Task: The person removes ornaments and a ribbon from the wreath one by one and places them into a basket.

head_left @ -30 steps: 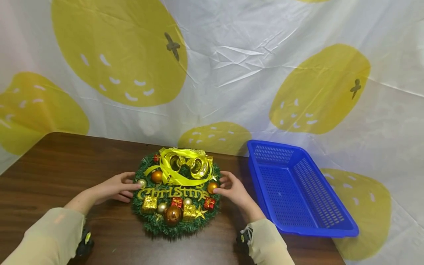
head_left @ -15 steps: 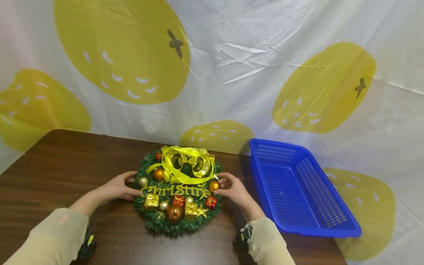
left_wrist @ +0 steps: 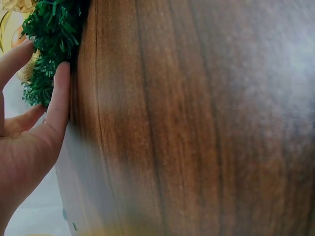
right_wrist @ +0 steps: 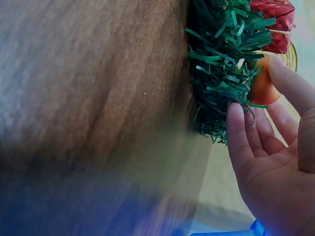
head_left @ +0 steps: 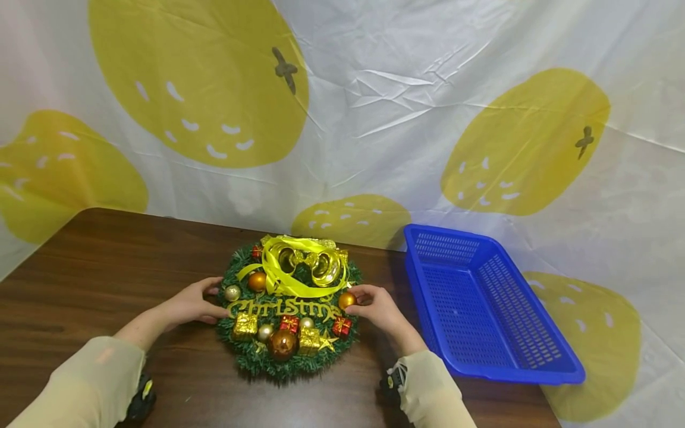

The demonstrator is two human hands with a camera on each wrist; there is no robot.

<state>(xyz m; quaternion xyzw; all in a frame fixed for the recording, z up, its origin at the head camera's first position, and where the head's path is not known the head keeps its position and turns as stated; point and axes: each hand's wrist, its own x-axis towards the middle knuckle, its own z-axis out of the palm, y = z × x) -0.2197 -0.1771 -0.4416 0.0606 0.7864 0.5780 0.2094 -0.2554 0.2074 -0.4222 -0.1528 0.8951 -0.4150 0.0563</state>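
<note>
round green tinsel wreath (head_left: pixel 266 367), lying flat on the dark brown wood-grain table (head_left: pixel 134 249), between the two hands i watch from my remote post. at its left edge i see the left hand (head_left: pixel 184 306), thumb at the top of the rim and fingers against the outer side; i read the grip as closed round that edge, though how firmly i cannot tell. at its right edge the right hand (head_left: pixel 380 309) is likewise closed round the rim, its thumb on a shiny orange ball (head_left: pixel 347 301) and its fingertips in the foliage.

on the far half of the wreath i note a loose loop of glossy yellow ribbon (head_left: pixel 305 292) about two gold metallic bells (head_left: pixel 326 270). across its middle runs flat gold lettering (head_left: pixel 291 308); on its near half sit a shiny brown ball (head_left: pixel 282 345), a gold foil-wrapped box (head_left: pixel 245 326) and a gold star (head_left: pixel 327 342). a small pale gold ball (head_left: pixel 232 293) lies near the left thumb.

to the right of the wreath, apart from it, stands a blue rectangular plastic basket (head_left: pixel 503 374) with slotted walls. behind the wreath hangs a white cloth printed with yellow fruit (head_left: pixel 385 160). pale yellow sleeves (head_left: pixel 96 380) reach in from the wreath's near side.
</note>
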